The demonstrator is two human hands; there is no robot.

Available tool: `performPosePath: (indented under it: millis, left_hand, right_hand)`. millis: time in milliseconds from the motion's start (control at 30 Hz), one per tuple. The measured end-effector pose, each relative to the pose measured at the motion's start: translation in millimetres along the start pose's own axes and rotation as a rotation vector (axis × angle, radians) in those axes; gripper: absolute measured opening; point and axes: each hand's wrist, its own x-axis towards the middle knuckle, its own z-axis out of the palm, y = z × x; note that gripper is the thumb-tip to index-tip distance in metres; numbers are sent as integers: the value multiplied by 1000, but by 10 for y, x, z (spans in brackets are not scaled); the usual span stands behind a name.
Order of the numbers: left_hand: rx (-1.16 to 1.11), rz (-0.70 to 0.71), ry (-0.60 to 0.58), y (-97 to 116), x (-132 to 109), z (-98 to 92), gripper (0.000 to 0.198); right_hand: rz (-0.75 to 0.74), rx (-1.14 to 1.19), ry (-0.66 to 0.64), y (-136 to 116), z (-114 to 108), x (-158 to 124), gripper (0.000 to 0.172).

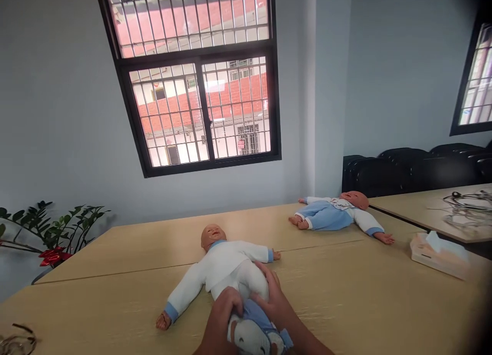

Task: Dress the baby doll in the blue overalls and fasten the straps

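A baby doll [225, 262] in a white top lies on its back on the wooden table [346, 293], head pointing away from me. My left hand [223, 314] is closed around the doll's blue-and-white trousers [253, 329] at the waist. My right hand [274, 298] grips the doll's hip and the same trousers from the other side. The doll's arms are spread out to both sides. A second baby doll [338, 214] in a blue outfit lies on its back further away at the right.
A tissue box [438, 252] sits at the right edge of the table. Cables [467, 206] lie on an adjoining table, with black chairs [415, 170] behind. A potted plant [54, 232] stands at the left, under a barred window [200, 103].
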Motion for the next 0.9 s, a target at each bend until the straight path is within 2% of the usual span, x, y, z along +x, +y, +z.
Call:
performPosePath:
  millis: [67,133,200,267,367,500,667,767,900]
  left_hand:
    - [80,29,141,106,39,-13,27]
    - [102,147,177,172,65,-36,27]
    - [68,299,110,202,75,-50,32]
    - [42,384,2,212,72,-42,32]
    - [63,296,-112,224,63,-2,23]
    - [67,74,-126,250,75,13,9]
    - [-29,-4,-218,240,118,-70,36]
    - [43,92,-119,193,108,-90,30]
    - [317,303,118,174,62,-97,25]
  right_hand:
    - [-4,-41,-10,66,2,8,78]
    - [25,-55,12,54,4,-9,76]
    - [44,-55,34,-28,13,-44,73]
    - [45,-56,63,-139,27,-79,72]
    - [65,-56,106,-254,49,-100,73]
    - [189,-2,161,-218,65,-78,74]
    - [371,210,206,-138,54,-43,77]
    - [478,379,184,-275,48,-55,79]
    - [464,744,59,-686,28,-133,67]
